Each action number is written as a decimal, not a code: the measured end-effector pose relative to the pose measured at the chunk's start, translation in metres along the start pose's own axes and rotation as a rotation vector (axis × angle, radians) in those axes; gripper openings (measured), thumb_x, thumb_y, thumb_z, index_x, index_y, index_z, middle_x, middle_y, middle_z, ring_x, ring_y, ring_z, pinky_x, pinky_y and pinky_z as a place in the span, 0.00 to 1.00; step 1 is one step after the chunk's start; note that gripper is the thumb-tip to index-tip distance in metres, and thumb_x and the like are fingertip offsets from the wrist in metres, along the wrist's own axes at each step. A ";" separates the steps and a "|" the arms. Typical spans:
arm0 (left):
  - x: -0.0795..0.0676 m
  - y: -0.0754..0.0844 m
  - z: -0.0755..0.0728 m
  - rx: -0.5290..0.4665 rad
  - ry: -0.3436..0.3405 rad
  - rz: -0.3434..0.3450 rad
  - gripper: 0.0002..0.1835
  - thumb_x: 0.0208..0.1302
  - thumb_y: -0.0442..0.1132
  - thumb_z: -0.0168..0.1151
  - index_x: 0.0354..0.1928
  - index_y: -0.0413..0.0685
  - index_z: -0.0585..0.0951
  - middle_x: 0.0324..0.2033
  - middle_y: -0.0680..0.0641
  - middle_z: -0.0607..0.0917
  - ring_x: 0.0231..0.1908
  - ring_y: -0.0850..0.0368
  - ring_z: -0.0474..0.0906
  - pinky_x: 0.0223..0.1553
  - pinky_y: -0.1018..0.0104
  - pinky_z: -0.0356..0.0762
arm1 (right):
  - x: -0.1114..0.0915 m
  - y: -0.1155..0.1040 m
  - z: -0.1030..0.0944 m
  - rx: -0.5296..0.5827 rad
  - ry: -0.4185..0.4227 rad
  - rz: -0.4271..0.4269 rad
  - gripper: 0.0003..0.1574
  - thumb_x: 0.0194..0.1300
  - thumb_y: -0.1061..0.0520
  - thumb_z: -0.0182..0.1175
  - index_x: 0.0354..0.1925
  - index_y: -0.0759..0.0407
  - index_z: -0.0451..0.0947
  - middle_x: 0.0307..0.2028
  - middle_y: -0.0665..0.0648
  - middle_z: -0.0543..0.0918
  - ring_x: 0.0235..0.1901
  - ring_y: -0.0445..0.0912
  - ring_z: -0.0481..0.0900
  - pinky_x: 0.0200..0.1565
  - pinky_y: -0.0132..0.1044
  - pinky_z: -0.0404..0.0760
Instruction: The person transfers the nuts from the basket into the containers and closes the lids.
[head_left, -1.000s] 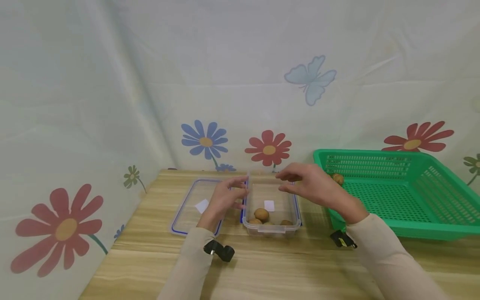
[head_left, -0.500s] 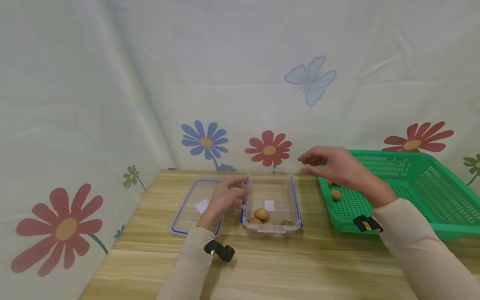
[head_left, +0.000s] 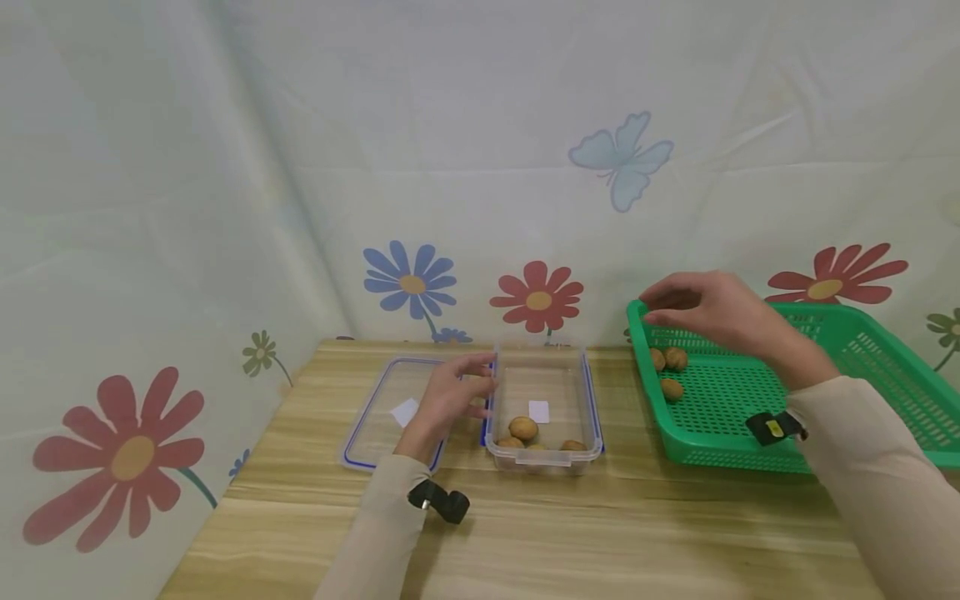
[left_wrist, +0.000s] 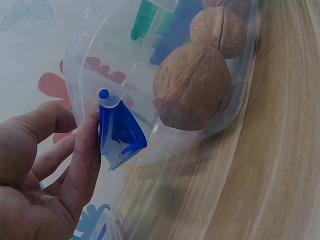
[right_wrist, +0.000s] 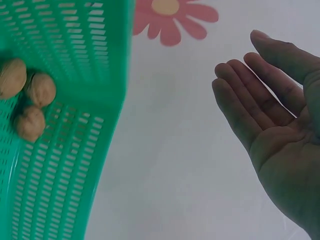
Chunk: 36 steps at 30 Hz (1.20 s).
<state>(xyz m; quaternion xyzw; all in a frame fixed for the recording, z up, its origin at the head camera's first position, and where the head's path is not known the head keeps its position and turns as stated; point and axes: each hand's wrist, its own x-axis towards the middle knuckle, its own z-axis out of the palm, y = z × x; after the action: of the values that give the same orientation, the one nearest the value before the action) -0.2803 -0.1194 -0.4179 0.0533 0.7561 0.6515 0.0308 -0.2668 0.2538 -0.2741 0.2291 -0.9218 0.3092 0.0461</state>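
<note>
My left hand [head_left: 450, 392] rests against the left side of a clear plastic storage box [head_left: 544, 375]. In the left wrist view, its fingers touch the box wall and a blue latch [left_wrist: 120, 135] hanging down there. Several walnuts [head_left: 522, 429] lie at the near end of the box, beside a white paper label [head_left: 538, 412]. My right hand [head_left: 720, 315] hovers over the left back part of a green plastic basket [head_left: 660, 417], fingers slightly bent and nothing between them. In the right wrist view, three walnuts [right_wrist: 40, 90] lie in the basket.
The box's blue-edged lid [head_left: 375, 425] lies flat on the wooden table [head_left: 540, 533], left of the box and partly behind my left hand. A curtain [head_left: 465, 167] with printed flowers hangs right behind the table's back edge.
My right hand has moved right and slightly up, from over the storage box to above the green basket. Three walnuts now show in the basket. My left hand stays at the box.
</note>
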 end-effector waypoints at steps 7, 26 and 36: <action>0.001 -0.002 0.000 -0.004 -0.001 0.000 0.26 0.68 0.31 0.67 0.68 0.41 0.81 0.54 0.38 0.82 0.42 0.47 0.85 0.30 0.60 0.91 | 0.000 0.019 -0.007 -0.011 0.001 0.006 0.24 0.75 0.49 0.69 0.61 0.60 0.84 0.54 0.59 0.88 0.54 0.55 0.86 0.48 0.23 0.79; -0.001 -0.001 0.001 -0.025 -0.006 0.005 0.26 0.68 0.30 0.66 0.69 0.39 0.80 0.55 0.36 0.82 0.42 0.47 0.85 0.30 0.59 0.91 | 0.004 0.066 -0.008 -0.040 -0.039 0.092 0.26 0.77 0.49 0.66 0.62 0.66 0.82 0.56 0.66 0.86 0.58 0.63 0.82 0.57 0.62 0.83; 0.000 -0.003 0.001 -0.015 0.000 0.014 0.26 0.69 0.29 0.66 0.69 0.39 0.80 0.56 0.35 0.82 0.48 0.37 0.85 0.29 0.61 0.91 | 0.006 0.089 -0.001 -0.046 -0.087 0.116 0.24 0.78 0.53 0.65 0.61 0.69 0.81 0.56 0.69 0.85 0.57 0.67 0.81 0.56 0.66 0.81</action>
<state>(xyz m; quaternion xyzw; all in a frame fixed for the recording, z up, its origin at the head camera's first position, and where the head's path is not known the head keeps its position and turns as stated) -0.2804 -0.1187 -0.4210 0.0583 0.7510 0.6572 0.0265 -0.3121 0.3142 -0.3206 0.1872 -0.9415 0.2800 -0.0067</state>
